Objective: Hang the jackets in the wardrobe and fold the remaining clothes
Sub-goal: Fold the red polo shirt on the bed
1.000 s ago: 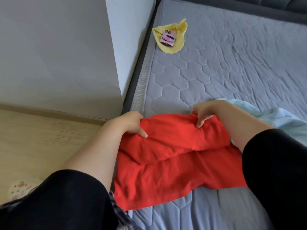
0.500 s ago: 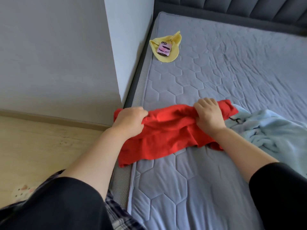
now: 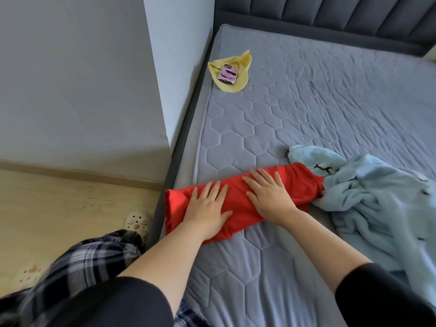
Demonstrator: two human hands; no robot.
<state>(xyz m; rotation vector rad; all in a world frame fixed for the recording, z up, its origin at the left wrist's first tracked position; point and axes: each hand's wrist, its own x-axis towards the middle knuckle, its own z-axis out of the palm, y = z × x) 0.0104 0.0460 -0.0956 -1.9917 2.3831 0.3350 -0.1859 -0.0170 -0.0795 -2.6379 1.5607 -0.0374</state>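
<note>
A red garment (image 3: 299, 182), folded into a narrow band, lies across the near left part of the grey quilted mattress (image 3: 295, 119), its left end hanging over the bed's edge. My left hand (image 3: 207, 206) presses flat on its left half with fingers spread. My right hand (image 3: 269, 192) lies flat on its middle, fingers straight. A crumpled light blue fleece garment (image 3: 377, 199) lies to the right, touching the red one's right end.
A yellow cloth (image 3: 243, 64) with a pink phone (image 3: 227, 73) on it lies at the mattress's far left corner. A white wall corner (image 3: 155, 90) stands left of the bed. Dark padded headboard (image 3: 330, 15) at the back. Wooden floor (image 3: 59, 208) and my slippered foot (image 3: 136, 223) are at left.
Both hands gripped the red garment and folded it away from me; now they have let go and lie flat on the narrower fold.
</note>
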